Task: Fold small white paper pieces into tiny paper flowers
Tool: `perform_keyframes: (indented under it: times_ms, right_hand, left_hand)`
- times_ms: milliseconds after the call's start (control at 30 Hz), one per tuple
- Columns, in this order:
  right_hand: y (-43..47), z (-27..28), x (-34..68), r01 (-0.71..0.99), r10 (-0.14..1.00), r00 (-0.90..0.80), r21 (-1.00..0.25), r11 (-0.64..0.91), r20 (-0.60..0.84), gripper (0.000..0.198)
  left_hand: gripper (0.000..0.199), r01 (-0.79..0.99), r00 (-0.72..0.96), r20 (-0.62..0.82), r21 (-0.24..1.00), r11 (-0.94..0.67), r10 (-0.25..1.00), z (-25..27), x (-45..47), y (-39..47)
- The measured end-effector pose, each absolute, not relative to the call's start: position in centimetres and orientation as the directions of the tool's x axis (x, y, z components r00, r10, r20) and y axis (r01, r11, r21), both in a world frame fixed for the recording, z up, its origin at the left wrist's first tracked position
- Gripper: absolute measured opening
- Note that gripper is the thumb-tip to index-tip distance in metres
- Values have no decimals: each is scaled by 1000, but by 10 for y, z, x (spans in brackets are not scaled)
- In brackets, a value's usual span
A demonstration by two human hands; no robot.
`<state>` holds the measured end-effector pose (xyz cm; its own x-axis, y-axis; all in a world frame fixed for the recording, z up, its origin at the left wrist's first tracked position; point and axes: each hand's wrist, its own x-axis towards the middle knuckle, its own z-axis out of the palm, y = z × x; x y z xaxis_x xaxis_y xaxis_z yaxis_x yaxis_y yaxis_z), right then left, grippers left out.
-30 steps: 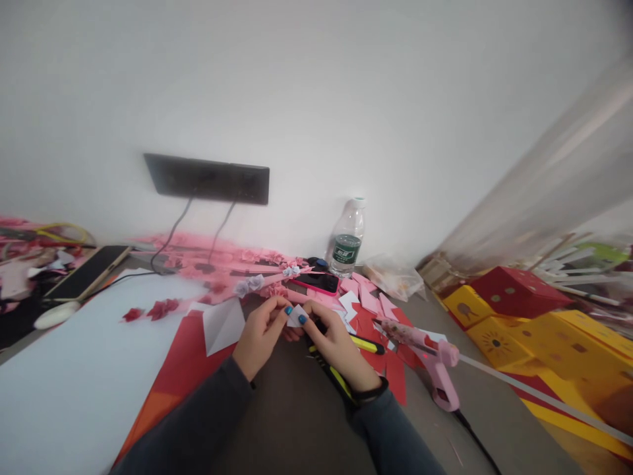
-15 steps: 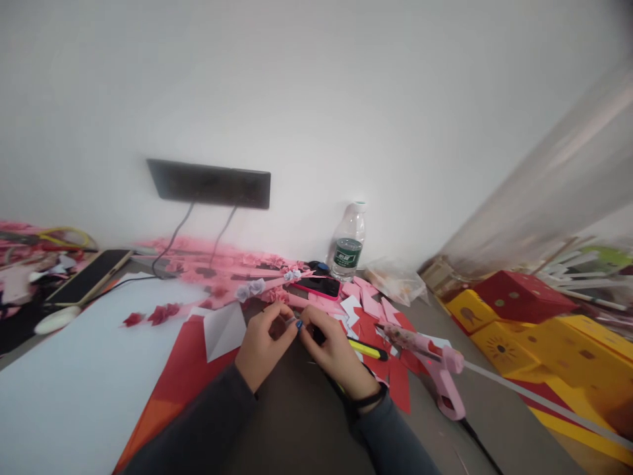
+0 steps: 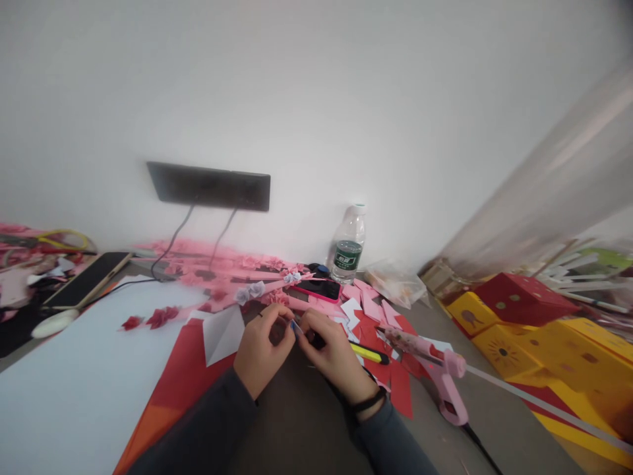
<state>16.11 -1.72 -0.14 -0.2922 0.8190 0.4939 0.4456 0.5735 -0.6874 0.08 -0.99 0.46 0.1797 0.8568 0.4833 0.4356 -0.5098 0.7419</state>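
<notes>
My left hand (image 3: 264, 346) and my right hand (image 3: 333, 353) meet fingertip to fingertip above the dark table. Both are closed in a pinch around a tiny pale and blue piece that is too small to name. Just beyond the fingers lie pink paper-flower branches (image 3: 232, 264), one bearing pale lilac blossoms (image 3: 250, 291). A yellow utility knife (image 3: 368, 353) rests right of my right hand. Left of my left hand is a folded white paper (image 3: 223, 335) on red sheets (image 3: 190, 369).
A pink glue gun (image 3: 435, 369) with its cable lies on the right, near yellow and red boxes (image 3: 544, 349). Paper scraps (image 3: 366, 307), a phone (image 3: 319, 289) and a water bottle (image 3: 347, 247) stand towards the wall. Large white paper (image 3: 89, 376) covers the left.
My fingertips have shifted slightly around the tiny piece, so its blue part sits at a different angle. The view has tilted a little; the things on the table have stayed put.
</notes>
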Motion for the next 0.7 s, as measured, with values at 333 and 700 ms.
perform_keyframes:
  times_ms: [333,700]
  right_hand:
    - [-17,-1,161,351,874,-194,-800,487,446,24]
    - [-15,0,161,352,889,-186,-816,459,420,11]
  left_hand:
    - [17,265,167,394,865,-427,904,5,1,-11]
    - [19,186,152,366,902,-391,918,0,0,-11]
